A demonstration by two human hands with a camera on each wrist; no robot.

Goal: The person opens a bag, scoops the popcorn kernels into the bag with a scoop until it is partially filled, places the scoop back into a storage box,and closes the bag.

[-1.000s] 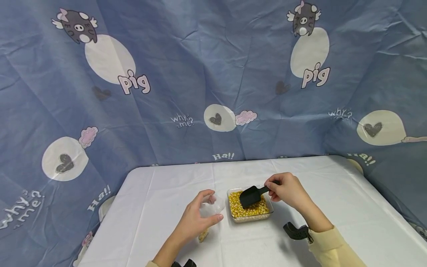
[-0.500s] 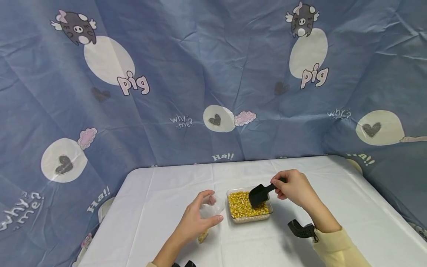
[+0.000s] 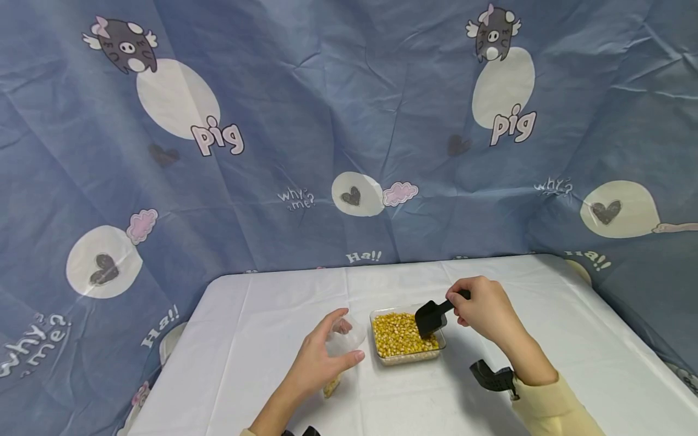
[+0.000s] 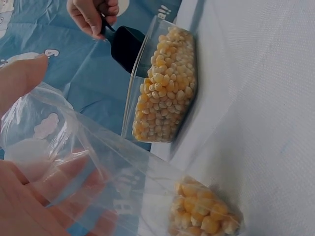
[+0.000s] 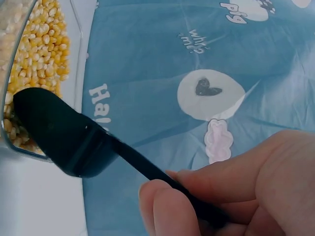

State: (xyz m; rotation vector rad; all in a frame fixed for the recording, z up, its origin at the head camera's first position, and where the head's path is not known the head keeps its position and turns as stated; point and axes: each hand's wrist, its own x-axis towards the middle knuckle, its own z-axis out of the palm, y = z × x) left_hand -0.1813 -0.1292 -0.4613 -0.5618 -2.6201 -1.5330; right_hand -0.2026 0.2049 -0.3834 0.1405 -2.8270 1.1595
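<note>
Pinching the handle of a black scoop (image 3: pixel 431 320), the right hand (image 3: pixel 482 307) in the head view holds its blade over the corn kernels (image 3: pixel 395 334) in a glass dish (image 3: pixel 410 360), which stands between the hands on the white-covered counter (image 3: pixel 289 297). The left hand (image 3: pixel 319 358) curves round a clear plastic bag (image 3: pixel 347 339), thumb and fingers spread apart. Beyond both hands, a blue cloth (image 3: pixel 294 121) reads "pig", "why me?" and "Ha!!". In the left wrist view, the bag's lower end, away from the palm, contains kernels. In the right wrist view, thumb and fingers grip the handle, with "Ha", "why me?" and "pig" readable past them.
</note>
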